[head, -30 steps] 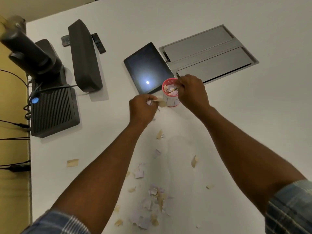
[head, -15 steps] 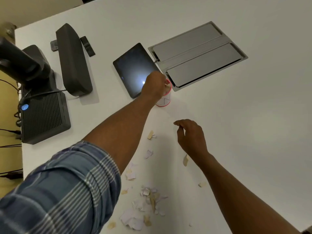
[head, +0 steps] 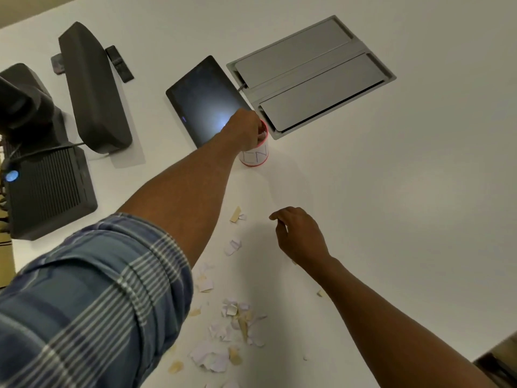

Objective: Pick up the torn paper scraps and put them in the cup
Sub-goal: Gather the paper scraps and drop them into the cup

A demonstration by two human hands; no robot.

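Note:
A white paper cup (head: 256, 156) with a red rim and base stands upright on the white table (head: 391, 205), next to the tablet. My left hand (head: 244, 133) is over the cup's mouth with its fingers reaching down inside; the fingertips are hidden, so I cannot tell if they hold scraps. My right hand (head: 300, 233) hovers low over the table nearer to me, fingers loosely curled and holding nothing. Torn paper scraps (head: 233, 331) lie in a loose pile close to me. Single scraps (head: 235, 214) lie between the pile and the cup.
A dark tablet (head: 205, 100) lies just left of the cup, and a grey cable hatch (head: 310, 77) is set into the table behind it. Black devices (head: 92, 88) and a black box (head: 47, 189) with cables stand at the far left.
My right hand left the cup and came back toward me, over the table near the scraps. My left hand carried its scraps over the cup and dipped its fingers in.

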